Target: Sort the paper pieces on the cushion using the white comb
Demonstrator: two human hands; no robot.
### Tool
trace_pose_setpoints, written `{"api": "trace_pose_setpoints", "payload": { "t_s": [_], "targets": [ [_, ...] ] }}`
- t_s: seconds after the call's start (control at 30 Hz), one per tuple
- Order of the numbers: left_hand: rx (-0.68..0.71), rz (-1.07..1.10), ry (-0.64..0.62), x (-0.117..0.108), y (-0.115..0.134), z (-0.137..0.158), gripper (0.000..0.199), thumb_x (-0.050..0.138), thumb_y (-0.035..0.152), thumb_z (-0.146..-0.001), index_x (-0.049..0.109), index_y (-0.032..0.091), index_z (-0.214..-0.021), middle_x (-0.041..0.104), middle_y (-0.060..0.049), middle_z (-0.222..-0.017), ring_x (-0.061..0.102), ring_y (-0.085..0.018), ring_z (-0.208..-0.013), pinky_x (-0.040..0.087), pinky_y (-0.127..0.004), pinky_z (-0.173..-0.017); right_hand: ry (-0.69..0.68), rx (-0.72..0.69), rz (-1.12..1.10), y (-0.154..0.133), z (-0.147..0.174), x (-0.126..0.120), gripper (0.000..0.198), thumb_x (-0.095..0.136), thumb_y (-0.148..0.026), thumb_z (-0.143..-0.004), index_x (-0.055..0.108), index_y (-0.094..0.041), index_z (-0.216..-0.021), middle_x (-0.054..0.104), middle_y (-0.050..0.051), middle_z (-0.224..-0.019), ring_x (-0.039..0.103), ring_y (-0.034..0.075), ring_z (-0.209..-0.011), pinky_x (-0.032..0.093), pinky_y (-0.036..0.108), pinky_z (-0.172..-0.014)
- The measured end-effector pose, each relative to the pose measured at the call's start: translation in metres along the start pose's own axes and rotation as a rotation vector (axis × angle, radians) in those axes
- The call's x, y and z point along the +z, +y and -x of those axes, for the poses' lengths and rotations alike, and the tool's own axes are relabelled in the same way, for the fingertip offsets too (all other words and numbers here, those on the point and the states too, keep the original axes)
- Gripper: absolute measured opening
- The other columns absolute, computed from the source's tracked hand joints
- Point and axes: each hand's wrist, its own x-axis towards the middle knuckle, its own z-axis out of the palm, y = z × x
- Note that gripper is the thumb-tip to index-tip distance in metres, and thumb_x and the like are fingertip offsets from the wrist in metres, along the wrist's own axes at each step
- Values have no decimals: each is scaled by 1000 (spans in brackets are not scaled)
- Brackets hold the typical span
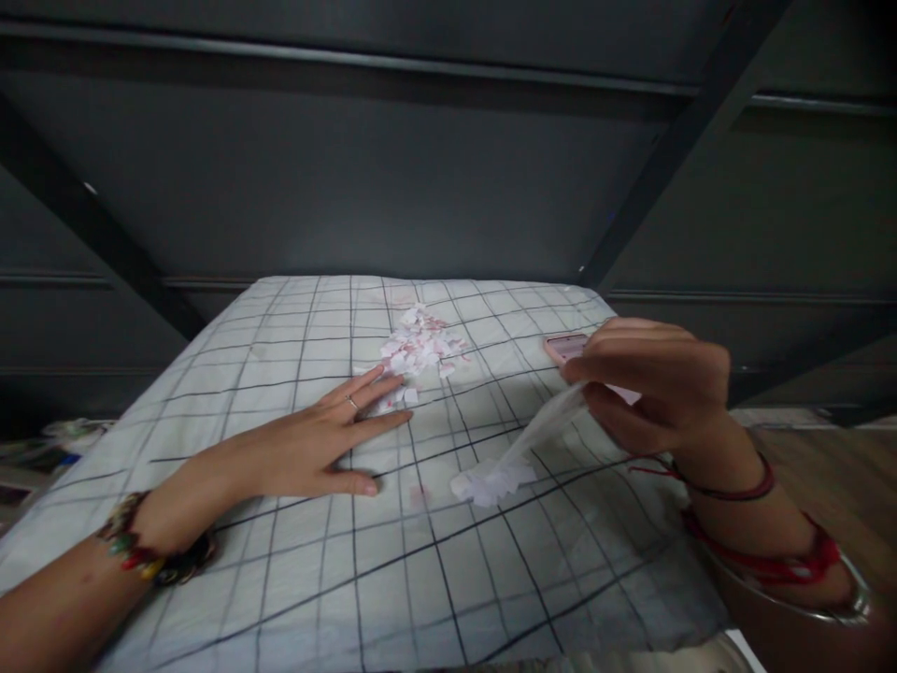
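My left hand (319,439) lies flat and open on a white cloth with a dark grid (392,561), its fingertips touching the near edge of a heap of small white and pink paper scraps (419,350). My right hand (655,379) pinches the mouth of a thin clear plastic bag (539,435) that hangs down to the cloth. Several white scraps (491,481) sit in the bag's bottom end. A pink phone (564,347) lies partly hidden behind my right hand.
A dark wall with slanted metal beams (693,131) rises behind the covered surface. A metal bowl rim (833,612) shows under my right forearm. Wooden floor (833,467) lies at the right, and clutter (42,449) sits low at the left.
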Motion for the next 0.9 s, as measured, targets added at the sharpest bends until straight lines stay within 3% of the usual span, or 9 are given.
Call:
{"api": "trace_pose_setpoints", "payload": {
  "t_s": [0.2,0.53,0.9],
  "targets": [
    [-1,9,-19,1,-1,0,72,56,50,-91,18,32,-149,-8,-3,-157,0,-39,-140,18,-53,-111,7,-64,114,0,0,3,16,50,-7,-74,55,-21,-82,54,-2,-55,49,13,-51,42,30,-52],
    [-41,24,-29,2,-3,2,73,58,49,-90,19,33,-149,-9,-2,-157,1,-40,-140,23,-54,-109,47,-15,146,1,2,2,16,51,-9,-74,57,-22,-80,56,-3,-55,51,12,-51,42,30,-53],
    [-32,3,-43,1,-2,2,74,55,50,-91,15,33,-150,-12,-1,-157,-2,-39,-140,19,-53,-110,-48,60,69,4,3,-5,14,52,-8,-73,56,-21,-77,47,-5,-52,41,9,-47,36,27,-50]
  ]
}}
